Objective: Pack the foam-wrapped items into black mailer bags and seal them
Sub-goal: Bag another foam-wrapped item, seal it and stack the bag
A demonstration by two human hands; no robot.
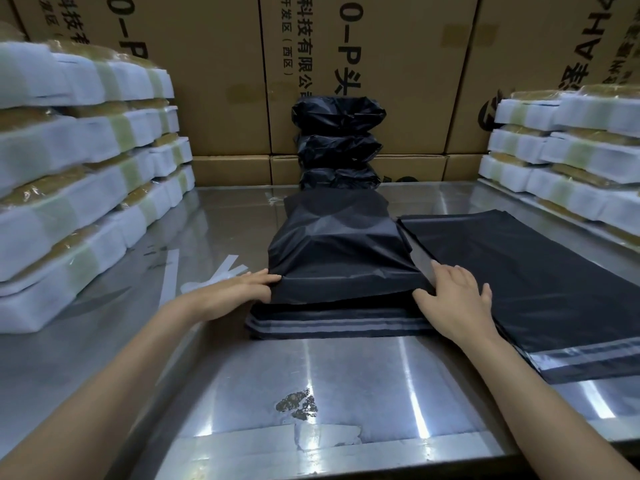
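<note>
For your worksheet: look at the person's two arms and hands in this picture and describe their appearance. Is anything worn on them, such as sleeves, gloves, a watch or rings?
Both forearms are bare right up to the frame's lower edge; no sleeve shows. The left hand and the right hand wear no gloves. No watch, bracelet or ring is visible on either wrist or on the fingers that show. The fingernails are short and look unpainted.
</note>
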